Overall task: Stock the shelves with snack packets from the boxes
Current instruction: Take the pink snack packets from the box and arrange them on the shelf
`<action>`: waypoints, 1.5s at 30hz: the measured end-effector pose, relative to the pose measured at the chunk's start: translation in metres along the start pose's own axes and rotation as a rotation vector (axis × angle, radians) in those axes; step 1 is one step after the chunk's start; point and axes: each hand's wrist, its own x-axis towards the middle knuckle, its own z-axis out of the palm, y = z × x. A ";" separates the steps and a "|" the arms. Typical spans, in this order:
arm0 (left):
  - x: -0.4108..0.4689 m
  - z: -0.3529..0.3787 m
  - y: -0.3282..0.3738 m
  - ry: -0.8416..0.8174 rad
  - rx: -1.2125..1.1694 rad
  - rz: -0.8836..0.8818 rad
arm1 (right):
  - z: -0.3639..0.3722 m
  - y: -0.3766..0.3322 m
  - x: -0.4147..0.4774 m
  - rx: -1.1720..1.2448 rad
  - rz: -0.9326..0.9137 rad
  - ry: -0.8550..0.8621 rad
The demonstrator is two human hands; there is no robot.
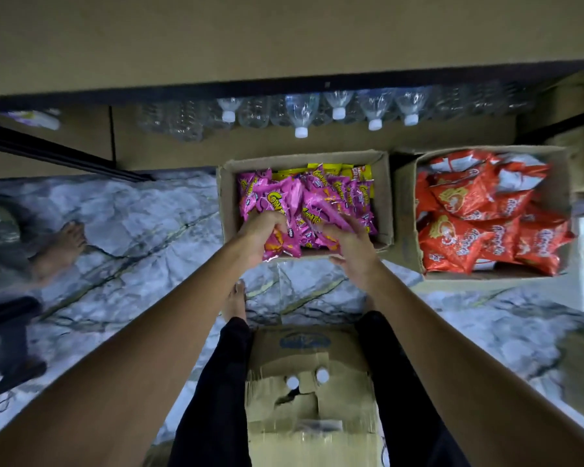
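Now, left hand [263,232] grips pink packets [285,197] (jumbled)

boxes, three: 12 o'clock box [228,197], pink packets [284,197] and yellow packets [351,170], too heaped to count; 2 o'clock box [406,210], red packets [469,197], likewise; 6 o'clock box [304,416], two white caps [292,382]. bottles [301,112] at 12 o'clock: five capped, others blurred.

Dim, soft blur, wide-angle edge distortion

Left hand [263,228] grips pink packets [304,200] in box [383,197]; right hand [353,246] touches them.
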 end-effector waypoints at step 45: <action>-0.509 -0.132 0.232 0.130 -0.417 1.054 | 0.005 -0.349 -0.428 -0.521 -0.986 -0.073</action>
